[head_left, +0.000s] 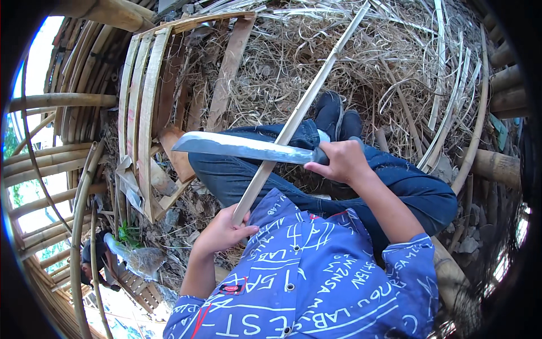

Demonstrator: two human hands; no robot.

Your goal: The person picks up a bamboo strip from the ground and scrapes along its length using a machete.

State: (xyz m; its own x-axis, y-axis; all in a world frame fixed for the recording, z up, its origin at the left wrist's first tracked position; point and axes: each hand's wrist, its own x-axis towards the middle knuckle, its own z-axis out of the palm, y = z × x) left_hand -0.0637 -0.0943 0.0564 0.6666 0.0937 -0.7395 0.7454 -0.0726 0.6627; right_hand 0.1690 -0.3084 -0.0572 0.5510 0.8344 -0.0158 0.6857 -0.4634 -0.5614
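Note:
A long, pale bamboo strip [307,101] slants from near my belly up toward the far right, above my crossed legs. Its near end is gripped in my left hand [221,233], thumb along the strip. My right hand [342,161] is wrapped round the dark handle of a machete [243,146]. The broad steel blade points left and lies across the strip, touching it or just above it; I cannot tell which. A dark joint shows on the strip near its far end.
Bamboo shavings [282,68] cover the ground ahead. A wooden slatted crate [149,101] stands at the left, near stacked bamboo poles [62,100]. Long split strips [449,113] lie at the right beside a thick bamboo pole [497,168]. Another person [99,260] is partly visible at lower left.

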